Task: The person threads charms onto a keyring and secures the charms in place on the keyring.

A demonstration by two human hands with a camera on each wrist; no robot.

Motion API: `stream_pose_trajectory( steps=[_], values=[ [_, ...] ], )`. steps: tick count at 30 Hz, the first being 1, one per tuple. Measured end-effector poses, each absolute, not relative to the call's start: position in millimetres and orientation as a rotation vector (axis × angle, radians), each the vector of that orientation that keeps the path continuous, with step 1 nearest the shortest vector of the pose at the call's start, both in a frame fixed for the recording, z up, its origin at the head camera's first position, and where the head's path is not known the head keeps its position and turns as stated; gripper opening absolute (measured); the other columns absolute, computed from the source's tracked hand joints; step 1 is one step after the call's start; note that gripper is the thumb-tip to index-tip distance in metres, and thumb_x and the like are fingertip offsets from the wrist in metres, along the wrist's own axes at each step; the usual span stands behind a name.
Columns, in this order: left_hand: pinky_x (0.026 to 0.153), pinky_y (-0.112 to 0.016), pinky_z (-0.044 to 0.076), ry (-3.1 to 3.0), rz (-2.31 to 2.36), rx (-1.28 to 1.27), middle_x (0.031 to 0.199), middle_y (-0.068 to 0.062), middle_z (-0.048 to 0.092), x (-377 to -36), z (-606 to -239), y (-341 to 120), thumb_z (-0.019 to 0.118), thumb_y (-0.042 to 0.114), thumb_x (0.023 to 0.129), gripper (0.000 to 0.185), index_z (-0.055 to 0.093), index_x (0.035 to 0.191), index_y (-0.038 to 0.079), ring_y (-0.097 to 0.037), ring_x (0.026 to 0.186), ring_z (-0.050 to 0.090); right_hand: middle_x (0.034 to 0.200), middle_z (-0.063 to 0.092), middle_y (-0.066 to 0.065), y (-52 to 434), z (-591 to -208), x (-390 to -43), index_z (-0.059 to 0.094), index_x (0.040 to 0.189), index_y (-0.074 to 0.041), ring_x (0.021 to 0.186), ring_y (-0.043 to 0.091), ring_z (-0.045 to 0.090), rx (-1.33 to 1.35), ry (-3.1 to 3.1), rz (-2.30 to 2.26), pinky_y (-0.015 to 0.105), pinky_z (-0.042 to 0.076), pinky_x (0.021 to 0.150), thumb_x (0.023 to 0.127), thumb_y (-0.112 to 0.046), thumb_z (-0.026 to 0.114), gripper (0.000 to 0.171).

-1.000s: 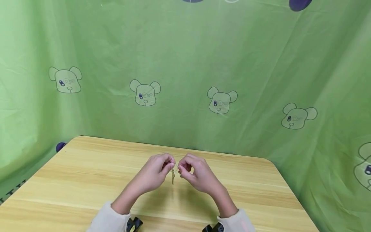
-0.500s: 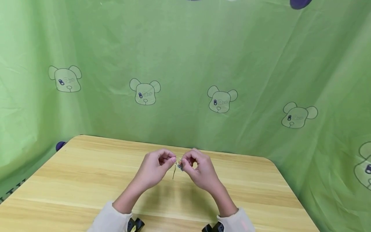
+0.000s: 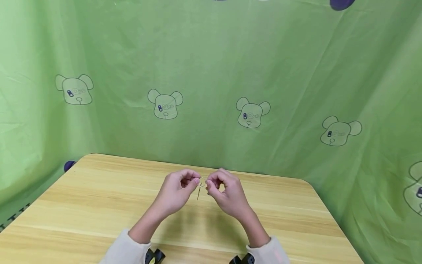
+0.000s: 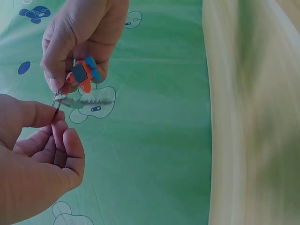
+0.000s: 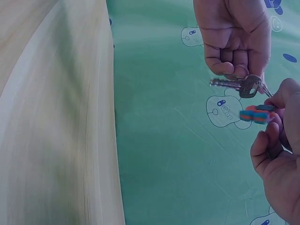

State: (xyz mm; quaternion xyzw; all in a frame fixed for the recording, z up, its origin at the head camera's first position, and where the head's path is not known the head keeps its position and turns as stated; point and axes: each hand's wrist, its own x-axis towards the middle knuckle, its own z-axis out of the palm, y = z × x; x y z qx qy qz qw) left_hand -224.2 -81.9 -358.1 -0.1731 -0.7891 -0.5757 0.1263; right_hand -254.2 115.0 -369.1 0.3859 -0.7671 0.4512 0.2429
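Green bear-print cloth (image 3: 211, 73) backs a table (image 3: 99, 205): left hand (image 3: 176, 192) pinches a key (image 5: 236, 85), right hand (image 3: 227, 194) pinches its charm (image 4: 83, 75); steady, small twists suit best.

bare table (image 3: 99, 198) around, curtain (image 3: 211, 73) behind

We see a light wooden table (image 3: 99, 205) with rounded corners under the hands. Behind and to both sides of them hangs a green cloth (image 3: 211, 73), creased, printed with bear heads (image 3: 165, 105) in a row. Dark purple spots show at its top edge (image 3: 341, 3) and far left of the hands by the table's corner (image 3: 68, 165). The light is soft and even.
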Motion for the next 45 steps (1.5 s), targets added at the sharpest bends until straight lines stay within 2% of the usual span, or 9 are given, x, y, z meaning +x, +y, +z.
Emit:
stream_pose_trajectory(
  steps=[6,20,31,37,42,45],
  values=[
    [0.068,-0.027,0.052,-2.339,-1.567,-0.573,0.084,0.001,0.066,-224.1,-357.3,-84.4,0.064,0.005,0.099,0.009,0.072,0.102,0.005,-0.014,0.077,0.060,0.080,0.060,-0.007,114.8,-368.3,-252.4,0.067,0.087,-0.016,0.070,0.009,0.057,1.087,-2.087,1.201,0.024,0.050,0.056,0.089,0.005,0.067,0.021],
    [0.065,-0.025,0.051,-2.419,-1.382,-0.791,0.081,0.003,0.065,-226.1,-358.5,-88.6,0.063,0.004,0.100,0.010,0.072,0.098,0.007,-0.010,0.073,0.058,0.080,0.060,-0.007,120.5,-367.0,-253.0,0.068,0.087,-0.015,0.070,0.007,0.054,1.175,-2.148,1.153,0.025,0.049,0.059,0.092,0.001,0.068,0.017],
    [0.067,-0.026,0.052,-2.335,-1.681,-0.512,0.089,-0.003,0.072,-224.7,-357.9,-83.8,0.071,0.013,0.097,0.010,0.075,0.103,0.007,-0.015,0.077,0.062,0.079,0.059,-0.008,117.8,-368.4,-254.0,0.068,0.088,-0.015,0.069,0.010,0.054,0.989,-2.147,1.244,0.024,0.047,0.057,0.092,0.002,0.068,0.018],
    [0.069,-0.026,0.052,-2.283,-1.805,-0.456,0.091,-0.006,0.073,-224.4,-357.8,-80.2,0.071,0.010,0.096,0.009,0.075,0.103,0.005,-0.017,0.079,0.064,0.077,0.057,-0.008,113.6,-368.1,-253.5,0.069,0.085,-0.013,0.069,0.011,0.053,0.916,-2.109,1.309,0.024,0.046,0.058,0.090,0.003,0.070,0.017],
    [0.069,-0.026,0.053,-2.306,-1.742,-0.475,0.092,-0.008,0.072,-224.6,-357.1,-82.4,0.068,0.008,0.098,0.009,0.074,0.104,0.005,-0.019,0.080,0.065,0.078,0.058,-0.007,114.5,-368.6,-254.4,0.069,0.087,-0.015,0.069,0.010,0.054,0.975,-2.132,1.282,0.024,0.046,0.057,0.092,0.002,0.069,0.017],
    [0.065,-0.025,0.051,-2.363,-1.652,-0.513,0.089,-0.007,0.072,-224.2,-354.4,-87.5,0.066,0.007,0.099,0.009,0.074,0.102,0.005,-0.017,0.076,0.062,0.080,0.058,-0.008,116.4,-368.2,-255.1,0.068,0.088,-0.015,0.071,0.008,0.054,1.073,-2.158,1.169,0.024,0.048,0.059,0.092,0.001,0.068,0.017]
  ],
)
